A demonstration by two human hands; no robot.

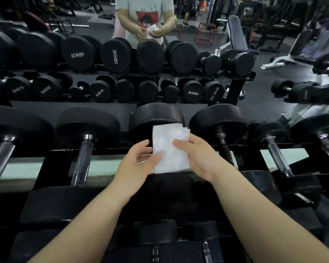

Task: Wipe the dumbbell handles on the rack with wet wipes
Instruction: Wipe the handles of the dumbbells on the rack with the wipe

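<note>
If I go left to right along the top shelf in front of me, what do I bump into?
First shiny handle → second shiny handle → left hand → wet wipe → right hand → dark handle → clear handle.

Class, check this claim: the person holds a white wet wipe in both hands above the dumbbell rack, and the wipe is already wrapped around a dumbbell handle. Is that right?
Not quite. In the head view the wet wipe is held between the left hand and right hand, above the rack, but it wraps no handle; it hangs free in the air.
</note>
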